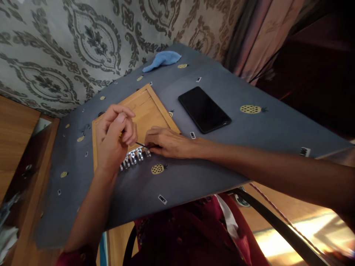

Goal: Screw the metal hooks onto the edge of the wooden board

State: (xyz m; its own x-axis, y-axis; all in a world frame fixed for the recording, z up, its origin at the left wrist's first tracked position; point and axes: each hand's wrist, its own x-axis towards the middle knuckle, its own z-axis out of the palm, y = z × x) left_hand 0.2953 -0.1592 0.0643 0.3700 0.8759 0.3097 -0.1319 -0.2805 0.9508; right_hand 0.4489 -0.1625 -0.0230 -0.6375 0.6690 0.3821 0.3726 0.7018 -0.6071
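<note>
A shallow wooden tray [151, 114] with a raised rim lies on the grey table. Along its near edge runs a row of silver metal hooks [133, 157]. My left hand [118, 131] is closed above the tray's left part, around a tool whose yellow handle barely shows. From there the thin dark shaft [141, 144] reaches right to the last hook. My right hand [166, 142] rests at the tray's near right corner, its fingers pressed together by the shaft's tip and that hook. What lies beneath these fingertips is hidden.
A black phone [204, 109] lies right of the tray on the grey tablecloth [222, 162]. At the back is a blue cloth [163, 60], near the patterned wall. Wooden furniture [16, 136] stands at the left; a pink curtain hangs at the back right.
</note>
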